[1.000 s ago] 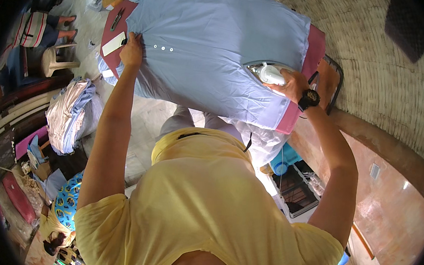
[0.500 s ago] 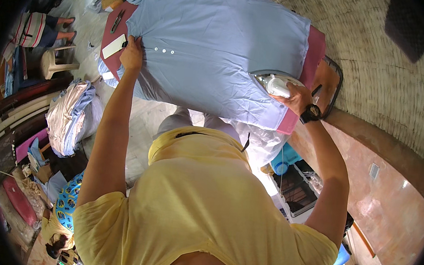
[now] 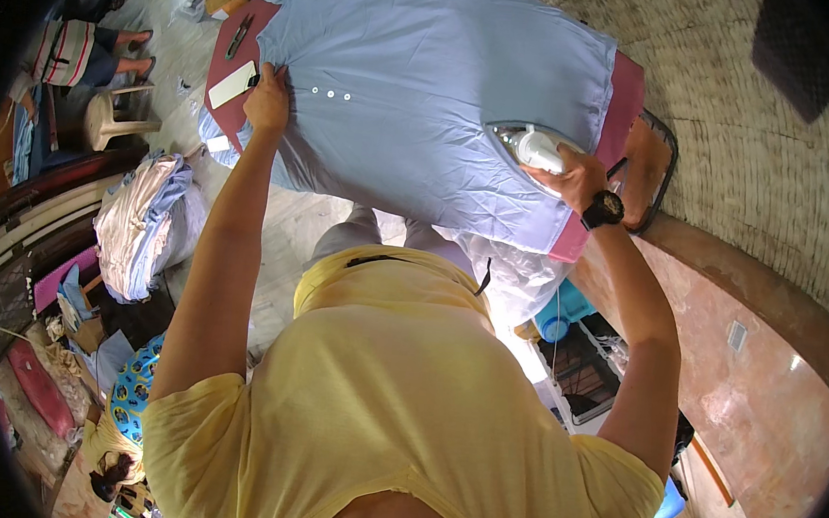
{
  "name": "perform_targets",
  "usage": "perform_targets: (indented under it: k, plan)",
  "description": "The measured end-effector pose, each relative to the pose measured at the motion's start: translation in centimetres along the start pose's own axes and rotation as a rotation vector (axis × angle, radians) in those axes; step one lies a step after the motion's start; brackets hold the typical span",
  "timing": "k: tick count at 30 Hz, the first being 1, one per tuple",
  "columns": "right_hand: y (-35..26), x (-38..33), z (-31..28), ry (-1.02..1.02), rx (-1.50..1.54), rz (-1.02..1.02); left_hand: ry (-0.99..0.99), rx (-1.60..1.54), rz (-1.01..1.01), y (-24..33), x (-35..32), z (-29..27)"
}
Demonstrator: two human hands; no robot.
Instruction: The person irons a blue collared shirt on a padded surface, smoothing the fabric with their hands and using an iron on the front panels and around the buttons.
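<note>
A light blue shirt point(image 3: 438, 86) with white buttons lies spread over a pink-covered ironing board point(image 3: 623, 115). My left hand point(image 3: 268, 101) presses down on the shirt's left edge, next to the button placket. My right hand point(image 3: 569, 179) grips the handle of a white and silver iron point(image 3: 526, 143) that rests on the shirt's right part. A black watch sits on my right wrist.
A white phone point(image 3: 232, 84) lies on the board's left end. A metal iron rest point(image 3: 648, 161) sticks out at the board's right end. A pile of folded clothes point(image 3: 145, 223) stands at the left, with a plastic stool point(image 3: 114, 118) and a seated person's legs point(image 3: 110, 40) beyond.
The iron has slid left and down across the shirt with my right hand. My left hand has stayed on the shirt's left edge.
</note>
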State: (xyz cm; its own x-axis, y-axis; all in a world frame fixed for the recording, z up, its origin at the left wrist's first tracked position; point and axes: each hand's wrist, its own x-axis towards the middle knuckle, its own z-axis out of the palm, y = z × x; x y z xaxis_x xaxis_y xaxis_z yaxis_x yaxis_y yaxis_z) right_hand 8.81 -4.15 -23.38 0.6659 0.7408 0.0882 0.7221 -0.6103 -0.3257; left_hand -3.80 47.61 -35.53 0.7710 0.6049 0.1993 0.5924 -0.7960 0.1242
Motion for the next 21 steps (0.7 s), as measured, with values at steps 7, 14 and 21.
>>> perform_targets:
  k: [7,14,21]
  plan:
    - [0.3,1.0,0.4,0.033,-0.004,-0.045,0.027,0.013,0.013,0.0,0.0,0.1]
    - [-0.1,1.4,1.6,0.133,-0.006,-0.124,0.021,0.015,0.011,0.1,0.1,0.1]
    - [-2.0,2.6,0.9,0.087,0.005,-0.106,0.014,0.026,0.004,-0.1,0.1,0.1]
